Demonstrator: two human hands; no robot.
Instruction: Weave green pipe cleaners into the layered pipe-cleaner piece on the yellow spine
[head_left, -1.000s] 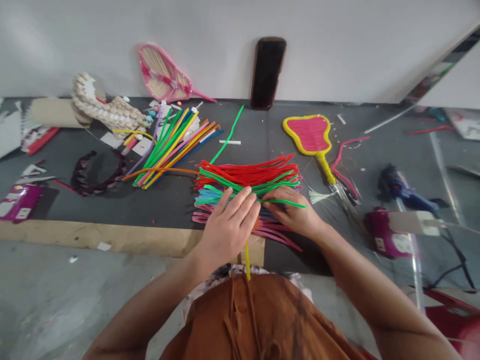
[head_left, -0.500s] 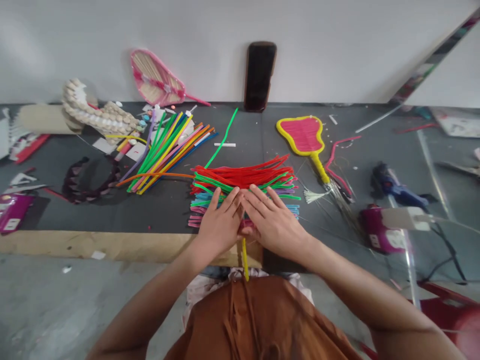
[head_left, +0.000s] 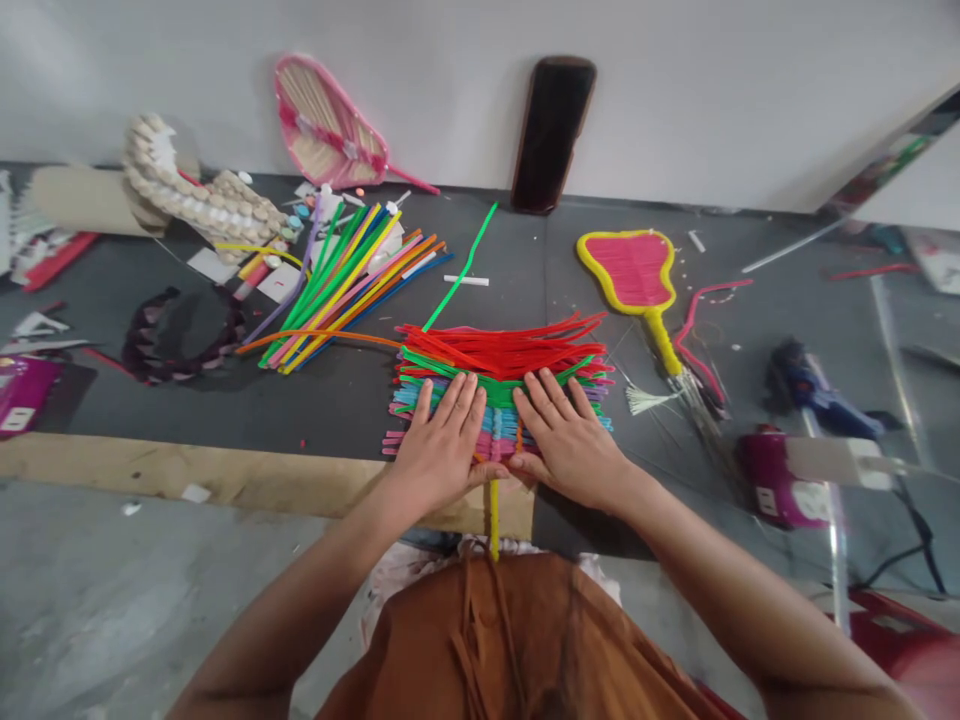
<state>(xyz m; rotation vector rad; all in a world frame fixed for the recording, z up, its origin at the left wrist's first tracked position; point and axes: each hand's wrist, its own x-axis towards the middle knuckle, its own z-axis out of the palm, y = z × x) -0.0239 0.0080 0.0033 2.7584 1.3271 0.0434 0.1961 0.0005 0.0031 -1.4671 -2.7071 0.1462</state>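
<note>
- Resting flat on the layered pipe cleaners [head_left: 502, 350], the left hand [head_left: 441, 445] is placed palm down, its fingers extended, released and slightly parted.
- On the other side of the pile's middle, the right hand [head_left: 571, 445] is laid in the same way, its fingers straight, spread and unclenched; the two thumbs are pointed toward each other, nearly meeting.
- The layered pipe cleaners are set crosswise on the dark surface [head_left: 337, 415], directly before the person, with red strands stacked at the far side and green, blue and pink ones nearer.
- Between the hands, a knotted-looking blue and pink column [head_left: 496, 430] is seen, and below it a yellow stem [head_left: 494, 520] is pointed toward the brown clothing [head_left: 517, 640].
- A loose bundle of pipe cleaners [head_left: 341, 290] is spread to the left, and a long orange strand [head_left: 322, 337] is stretched from it to the pile.
- A green strand [head_left: 465, 262] is angled away beyond the pile's far edge.
- To the right, a yellow-edged fan [head_left: 628, 270] is laid flat.
- A phone [head_left: 553, 135] is leaned upright against the wall [head_left: 675, 100].
</note>
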